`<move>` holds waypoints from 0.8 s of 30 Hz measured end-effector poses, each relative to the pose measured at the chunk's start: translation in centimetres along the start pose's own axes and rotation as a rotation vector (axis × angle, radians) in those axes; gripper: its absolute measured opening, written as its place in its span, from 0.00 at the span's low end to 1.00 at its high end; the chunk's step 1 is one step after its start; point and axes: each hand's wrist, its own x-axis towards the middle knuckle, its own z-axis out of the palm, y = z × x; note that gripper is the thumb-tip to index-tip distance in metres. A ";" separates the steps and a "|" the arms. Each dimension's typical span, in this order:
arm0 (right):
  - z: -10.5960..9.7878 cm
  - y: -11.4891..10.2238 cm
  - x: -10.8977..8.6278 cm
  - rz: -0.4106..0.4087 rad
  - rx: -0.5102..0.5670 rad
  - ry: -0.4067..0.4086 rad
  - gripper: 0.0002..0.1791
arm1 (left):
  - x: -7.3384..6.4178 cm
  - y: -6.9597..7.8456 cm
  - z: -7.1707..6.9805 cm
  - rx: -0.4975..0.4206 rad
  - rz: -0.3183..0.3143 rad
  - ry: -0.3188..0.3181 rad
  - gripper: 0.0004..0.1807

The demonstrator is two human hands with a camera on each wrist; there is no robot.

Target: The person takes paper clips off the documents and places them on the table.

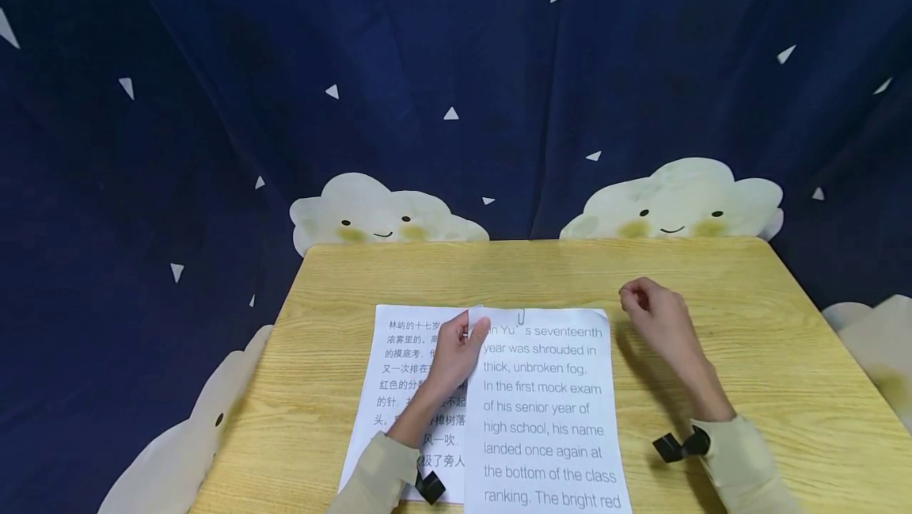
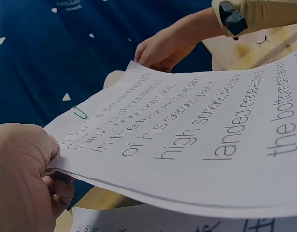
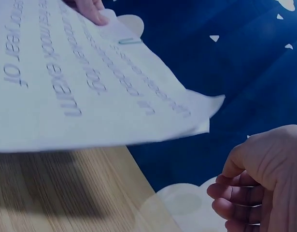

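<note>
My left hand (image 1: 456,355) pinches the upper left corner of printed English sheets (image 1: 545,427), thumb on top, as the left wrist view shows. They are raised off the table, and a green paper clip (image 2: 80,113) sits on their top edge. In the right wrist view, their far right corner splits into two layers, one bent upward. Beneath and to the left, a page of Chinese text (image 1: 402,375) lies on the table, partly covered by the sheets and my left arm. My right hand (image 1: 663,324) hovers apart to their right, fingers loosely curled, holding nothing.
Everything is over a light wooden table (image 1: 741,300). A dark blue curtain (image 1: 456,39) with white triangles hangs behind it. Pale smiling cloud shapes (image 1: 677,205) show along the table's back edge and sides. Each sleeve has a dark band (image 1: 684,445) at the wrist.
</note>
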 end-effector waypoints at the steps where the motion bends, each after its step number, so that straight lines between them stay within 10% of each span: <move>1: 0.1 -0.2 0.0 -0.005 0.004 -0.001 0.11 | 0.0 0.0 0.0 -0.001 0.000 -0.001 0.15; 24: 1.6 -3.3 -0.8 -0.066 0.082 -0.061 0.18 | -1.0 2.3 0.3 -0.077 -0.016 -0.083 0.13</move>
